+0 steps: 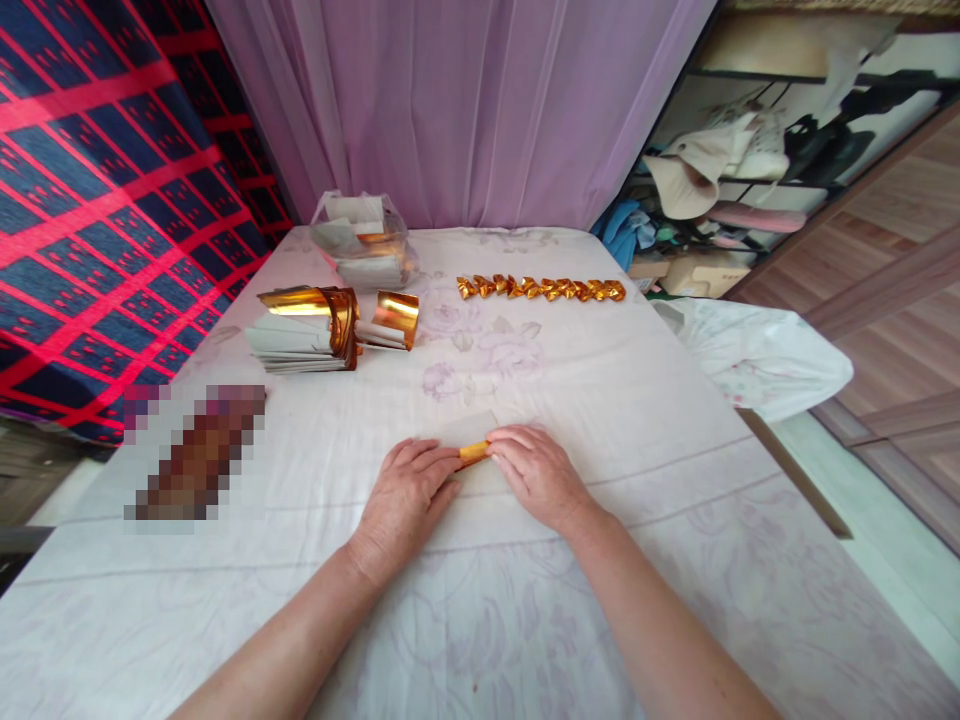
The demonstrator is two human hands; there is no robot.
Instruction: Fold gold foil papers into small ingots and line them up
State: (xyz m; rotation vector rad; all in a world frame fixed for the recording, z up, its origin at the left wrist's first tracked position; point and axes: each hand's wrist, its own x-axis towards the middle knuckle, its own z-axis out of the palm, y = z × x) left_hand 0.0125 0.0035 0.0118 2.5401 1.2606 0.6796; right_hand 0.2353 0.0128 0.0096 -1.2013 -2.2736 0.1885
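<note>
At the far left hangs a dark blue cloth with red stripes (90, 200), and below it, on the pale flowered sheet that covers the surface (675, 560), lies a blurred brown patch (196, 455) whose nature cannot be told. Further back on the left stands a stack of white paper strips (289, 345) with curled gold foil (330, 310) wound about it, and behind that a clear plastic bag (364, 240) holding more strips. Near the front middle, the left hand (405, 495) lies palm down with its fingers (439, 460) bent and pressing on one end of a small gold foil piece (474, 452). That piece rests on a pale paper strip (472, 425) flat on the sheet. The right hand (536, 475) presses the other end, its fingers (506, 445) curled onto the foil, so both hands pinch it between them. Beyond, toward the purple curtain (465, 100), a row of folded gold pieces (541, 289) lies in a line. At the right stand cluttered shelves (750, 170).
</note>
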